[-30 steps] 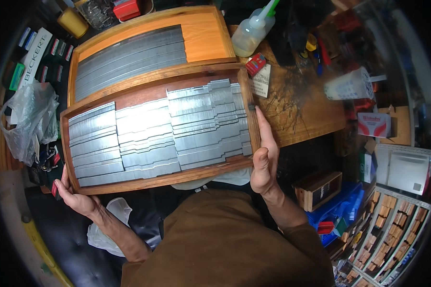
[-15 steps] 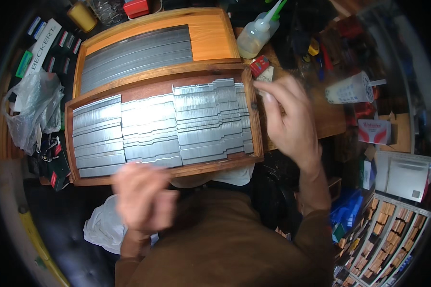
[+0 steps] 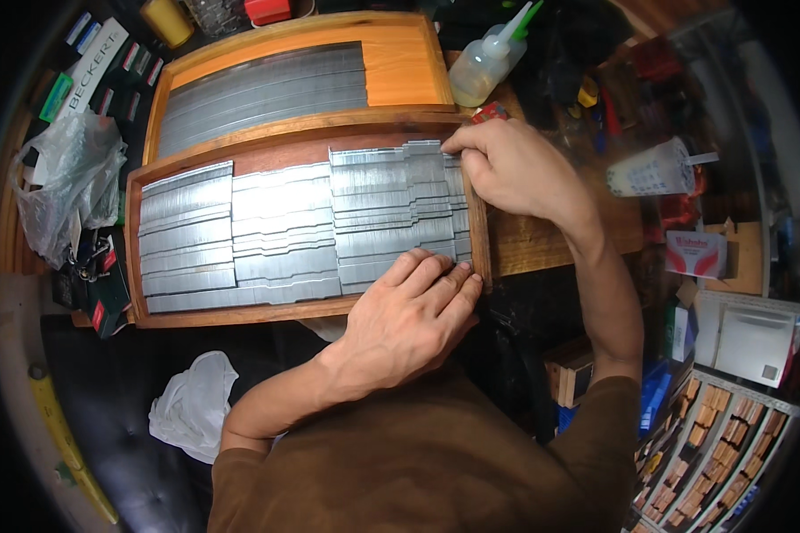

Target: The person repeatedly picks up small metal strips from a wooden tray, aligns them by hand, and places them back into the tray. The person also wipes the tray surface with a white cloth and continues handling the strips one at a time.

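A wooden tray [image 3: 293, 313] lies tilted before me, packed with rows of thin silvery metal strips [image 3: 284, 226] in several stepped blocks. My left hand [image 3: 409, 311] rests palm down across the tray's near right part, its fingers laid on the strips with the tips close to the right rim. At the far right corner my right hand [image 3: 520, 169] is bent over the rim. Its index fingertip touches the end of the narrow rightmost column, and the thumb is tucked beside it. Whether a strip sits between them is hidden.
Behind stands a second wooden tray [image 3: 404, 75] with an orange base and dark strips. Squeeze bottles [image 3: 480, 75], a drink cup [image 3: 649, 169] and a small box [image 3: 695, 253] are to the right. A plastic bag [image 3: 71, 178] and small boxes [image 3: 138, 67] crowd the left.
My left hand has moved right from the tray's near edge onto the strips at the near right. My right hand has shifted inward over the far right corner, its index finger now on the strips.
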### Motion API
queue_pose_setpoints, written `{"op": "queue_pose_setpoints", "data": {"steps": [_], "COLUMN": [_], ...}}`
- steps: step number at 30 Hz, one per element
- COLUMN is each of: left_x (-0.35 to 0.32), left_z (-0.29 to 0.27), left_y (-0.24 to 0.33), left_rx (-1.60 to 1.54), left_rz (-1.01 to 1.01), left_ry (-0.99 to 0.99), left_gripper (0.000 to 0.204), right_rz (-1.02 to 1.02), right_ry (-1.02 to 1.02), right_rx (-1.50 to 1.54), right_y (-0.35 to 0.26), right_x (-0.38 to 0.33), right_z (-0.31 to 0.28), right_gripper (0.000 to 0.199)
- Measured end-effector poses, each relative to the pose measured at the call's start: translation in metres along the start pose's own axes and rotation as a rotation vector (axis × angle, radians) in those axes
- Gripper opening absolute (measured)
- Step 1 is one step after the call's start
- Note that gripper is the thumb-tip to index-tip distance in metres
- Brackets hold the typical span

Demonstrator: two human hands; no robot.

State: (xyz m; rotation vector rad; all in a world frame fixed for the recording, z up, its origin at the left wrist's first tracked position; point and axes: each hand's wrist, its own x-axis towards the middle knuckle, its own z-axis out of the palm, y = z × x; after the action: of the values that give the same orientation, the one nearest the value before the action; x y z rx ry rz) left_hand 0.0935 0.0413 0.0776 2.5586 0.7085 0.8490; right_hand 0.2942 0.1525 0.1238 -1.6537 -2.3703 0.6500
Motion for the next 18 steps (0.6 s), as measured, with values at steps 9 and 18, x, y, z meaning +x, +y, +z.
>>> {"op": "queue_pose_setpoints", "data": {"steps": [9, 18], "left_x": [0.003, 0.003], "left_z": [-0.008, -0.007], "left_y": [0.000, -0.001], "left_rx": [-0.051, -0.077], "left_rz": [-0.019, -0.038], "left_ry": [-0.023, 0.019], "left_gripper": [0.038, 0.039], "right_rz": [0.047, 0.154], "right_ry": [-0.100, -0.251], "right_rx": [0.008, 0.187], "right_y": [-0.004, -0.009], "right_x": [0.007, 0.021], "right_z": [-0.007, -0.019], "right_gripper": [0.029, 0.014]}}
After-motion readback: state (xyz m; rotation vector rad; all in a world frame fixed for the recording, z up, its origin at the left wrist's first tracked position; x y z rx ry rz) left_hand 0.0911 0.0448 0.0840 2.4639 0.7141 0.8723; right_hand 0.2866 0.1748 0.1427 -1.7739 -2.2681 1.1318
